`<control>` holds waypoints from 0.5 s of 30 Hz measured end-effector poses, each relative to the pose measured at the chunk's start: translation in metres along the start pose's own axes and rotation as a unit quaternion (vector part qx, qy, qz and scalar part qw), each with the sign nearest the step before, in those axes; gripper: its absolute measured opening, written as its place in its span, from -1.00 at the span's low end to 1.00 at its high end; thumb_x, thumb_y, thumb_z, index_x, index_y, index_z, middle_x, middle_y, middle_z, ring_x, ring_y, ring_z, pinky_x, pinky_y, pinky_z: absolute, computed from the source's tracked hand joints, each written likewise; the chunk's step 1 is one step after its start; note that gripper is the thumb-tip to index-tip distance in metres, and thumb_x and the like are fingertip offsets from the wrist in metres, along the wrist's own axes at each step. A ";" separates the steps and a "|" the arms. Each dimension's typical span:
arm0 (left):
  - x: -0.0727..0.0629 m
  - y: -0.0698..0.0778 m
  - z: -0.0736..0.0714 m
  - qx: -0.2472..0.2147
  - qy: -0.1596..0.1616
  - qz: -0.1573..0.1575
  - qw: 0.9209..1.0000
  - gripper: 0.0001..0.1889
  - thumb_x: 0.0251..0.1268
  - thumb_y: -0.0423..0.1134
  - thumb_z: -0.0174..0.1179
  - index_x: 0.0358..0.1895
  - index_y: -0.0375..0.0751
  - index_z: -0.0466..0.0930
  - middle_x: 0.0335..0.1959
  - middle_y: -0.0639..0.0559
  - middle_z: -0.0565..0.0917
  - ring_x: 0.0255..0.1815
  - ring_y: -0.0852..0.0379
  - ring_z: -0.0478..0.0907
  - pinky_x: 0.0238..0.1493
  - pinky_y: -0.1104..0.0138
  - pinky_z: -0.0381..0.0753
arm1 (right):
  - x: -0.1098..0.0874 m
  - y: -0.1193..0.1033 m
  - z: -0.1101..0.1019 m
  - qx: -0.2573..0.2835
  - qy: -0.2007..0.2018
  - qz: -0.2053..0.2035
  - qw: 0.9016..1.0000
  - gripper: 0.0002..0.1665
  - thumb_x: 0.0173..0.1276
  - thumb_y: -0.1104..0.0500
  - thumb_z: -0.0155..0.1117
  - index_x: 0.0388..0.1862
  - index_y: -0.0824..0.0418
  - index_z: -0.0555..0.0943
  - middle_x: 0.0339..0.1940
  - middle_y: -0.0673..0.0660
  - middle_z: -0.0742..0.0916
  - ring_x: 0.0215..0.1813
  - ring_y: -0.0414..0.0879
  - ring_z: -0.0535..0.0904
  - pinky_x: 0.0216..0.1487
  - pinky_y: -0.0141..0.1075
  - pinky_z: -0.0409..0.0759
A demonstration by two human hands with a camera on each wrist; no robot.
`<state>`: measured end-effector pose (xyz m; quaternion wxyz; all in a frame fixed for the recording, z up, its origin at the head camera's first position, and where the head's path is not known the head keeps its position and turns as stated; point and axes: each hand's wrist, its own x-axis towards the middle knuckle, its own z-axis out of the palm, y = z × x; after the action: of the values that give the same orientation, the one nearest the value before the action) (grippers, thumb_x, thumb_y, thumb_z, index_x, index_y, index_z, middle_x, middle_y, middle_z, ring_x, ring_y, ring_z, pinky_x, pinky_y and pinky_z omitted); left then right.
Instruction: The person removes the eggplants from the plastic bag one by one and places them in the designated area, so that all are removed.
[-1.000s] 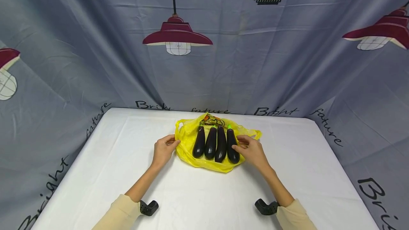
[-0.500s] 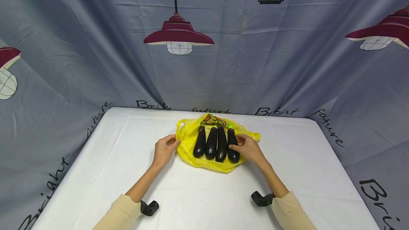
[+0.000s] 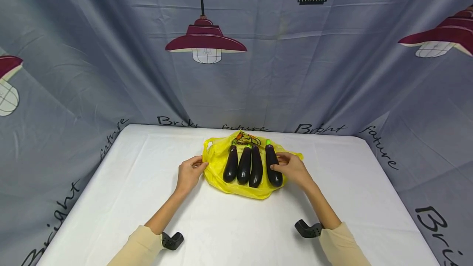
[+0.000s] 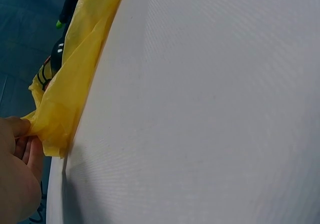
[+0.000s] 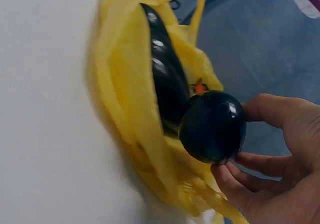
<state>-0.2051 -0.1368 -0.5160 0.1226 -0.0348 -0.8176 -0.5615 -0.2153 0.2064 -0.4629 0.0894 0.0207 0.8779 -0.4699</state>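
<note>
A yellow plastic bag (image 3: 214, 171) lies spread on the table with several dark purple eggplants on it. My left hand (image 3: 189, 173) pinches the bag's left edge; in the left wrist view the thumb and fingers hold a fold of the yellow plastic (image 4: 55, 129). With my right hand (image 3: 293, 170) I grip the rightmost eggplant (image 3: 273, 165), thumb on one side and fingers on the other. Its round end (image 5: 212, 128) faces the right wrist camera, raised over the bag. The other eggplants (image 3: 244, 165) lie side by side, a gap separating them from the held one.
The white table (image 3: 236, 233) spreads around the bag on all sides. Behind it hangs a grey-blue curtain (image 3: 258, 85) printed with lamps and lettering. Red and dark print (image 3: 245, 138) shows at the bag's far side.
My right hand first moves left and closes on the rightmost eggplant, then shifts it right and slightly away from the others. The left hand stays at the bag's edge.
</note>
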 end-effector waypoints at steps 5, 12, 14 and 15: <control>-0.001 -0.003 0.001 0.011 0.009 0.017 1.000 -0.78 0.25 -0.43 0.35 -0.06 -0.43 0.72 -0.19 -0.21 0.76 -0.15 -0.11 0.72 -0.26 0.33 0.73 | -0.009 -0.002 -0.021 0.036 0.008 -0.012 0.999 -0.23 0.29 0.19 0.43 0.42 0.39 0.38 0.24 0.38 0.58 0.21 0.21 0.55 0.17 -0.07 0.59; 0.000 -0.003 0.000 0.011 0.006 0.001 1.000 -0.76 0.26 -0.40 0.36 -0.03 -0.43 0.72 -0.16 -0.22 0.75 -0.13 -0.11 0.72 -0.22 0.30 0.73 | -0.020 0.008 -0.062 0.025 0.036 -0.007 0.999 -0.19 0.34 0.16 0.40 0.47 0.39 0.31 0.31 0.42 0.51 0.26 0.26 0.50 0.20 -0.03 0.56; 0.000 -0.002 0.000 0.010 0.004 -0.008 1.000 -0.75 0.26 -0.39 0.37 -0.02 -0.42 0.72 -0.15 -0.22 0.75 -0.12 -0.11 0.71 -0.20 0.29 0.72 | -0.023 0.016 -0.073 0.016 0.045 -0.003 0.999 -0.18 0.36 0.13 0.39 0.48 0.40 0.29 0.33 0.44 0.50 0.27 0.28 0.49 0.21 0.00 0.53; 0.000 -0.001 0.000 0.010 0.004 -0.010 1.000 -0.74 0.26 -0.39 0.38 -0.02 -0.41 0.72 -0.15 -0.22 0.75 -0.12 -0.11 0.71 -0.20 0.30 0.72 | -0.025 0.021 -0.077 0.012 0.050 0.000 0.999 -0.17 0.36 0.12 0.38 0.49 0.40 0.28 0.34 0.44 0.49 0.28 0.29 0.48 0.22 0.02 0.52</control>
<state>-0.2057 -0.1371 -0.5171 0.1201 -0.0230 -0.8233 -0.5542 -0.1992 0.2833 -0.4334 0.0453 0.0448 0.8757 -0.4786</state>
